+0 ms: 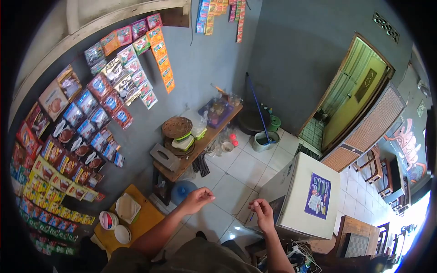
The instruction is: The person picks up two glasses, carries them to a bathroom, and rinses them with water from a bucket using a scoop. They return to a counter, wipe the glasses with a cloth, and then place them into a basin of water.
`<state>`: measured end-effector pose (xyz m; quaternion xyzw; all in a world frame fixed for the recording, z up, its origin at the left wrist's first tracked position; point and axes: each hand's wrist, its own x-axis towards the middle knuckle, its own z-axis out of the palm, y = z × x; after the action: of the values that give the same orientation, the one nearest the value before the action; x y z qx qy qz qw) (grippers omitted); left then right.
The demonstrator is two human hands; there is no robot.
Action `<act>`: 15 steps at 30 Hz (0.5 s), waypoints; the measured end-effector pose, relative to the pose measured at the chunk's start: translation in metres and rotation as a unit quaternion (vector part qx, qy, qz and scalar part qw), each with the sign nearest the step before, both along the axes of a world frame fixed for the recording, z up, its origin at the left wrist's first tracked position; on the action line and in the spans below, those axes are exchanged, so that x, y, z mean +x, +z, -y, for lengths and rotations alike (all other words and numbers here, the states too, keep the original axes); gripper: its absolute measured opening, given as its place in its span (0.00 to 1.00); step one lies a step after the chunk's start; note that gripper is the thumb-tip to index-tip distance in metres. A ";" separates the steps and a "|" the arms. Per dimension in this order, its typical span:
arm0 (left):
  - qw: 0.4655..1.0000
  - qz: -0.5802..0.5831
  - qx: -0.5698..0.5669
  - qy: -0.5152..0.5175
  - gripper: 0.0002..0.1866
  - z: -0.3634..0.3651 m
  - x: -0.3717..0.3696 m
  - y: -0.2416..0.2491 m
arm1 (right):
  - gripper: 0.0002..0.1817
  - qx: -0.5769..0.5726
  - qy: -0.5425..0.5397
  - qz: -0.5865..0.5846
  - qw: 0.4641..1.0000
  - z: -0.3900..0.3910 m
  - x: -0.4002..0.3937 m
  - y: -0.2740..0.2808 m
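Left hand (198, 199) fingers curl loosely, pinching nothing visible. Right hand (262, 212) fingers press together beside the boxy white freezer (291, 204), above glossy floor tiles (236, 175).

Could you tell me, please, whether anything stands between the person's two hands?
Nothing visible does. The left hand and right hand hang apart in the air, fingers curled, with only the tiled floor far below showing in the gap between them.

A small neighbourhood shop is showing here: rows of colourful sachet strips (77, 136) are hanging across the grey wall (200, 68), more strips (218, 13) are dangling near the top corner, a white chest freezer (300, 200) is standing on the pale tiled floor (241, 173), and a narrow wooden shelf (200, 145) is carrying jars and containers along the wall
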<state>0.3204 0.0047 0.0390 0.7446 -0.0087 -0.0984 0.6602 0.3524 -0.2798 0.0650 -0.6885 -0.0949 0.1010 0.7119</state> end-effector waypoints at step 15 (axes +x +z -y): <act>0.987 -0.073 -0.124 -0.071 0.07 0.027 0.113 -0.033 | 0.12 0.018 -0.093 -0.042 0.995 0.027 0.093 -0.037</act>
<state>0.4338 -0.0222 0.0057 0.6450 -0.0261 -0.1973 0.7378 0.4454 -0.3067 0.0279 -0.6765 -0.0024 0.0614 0.7339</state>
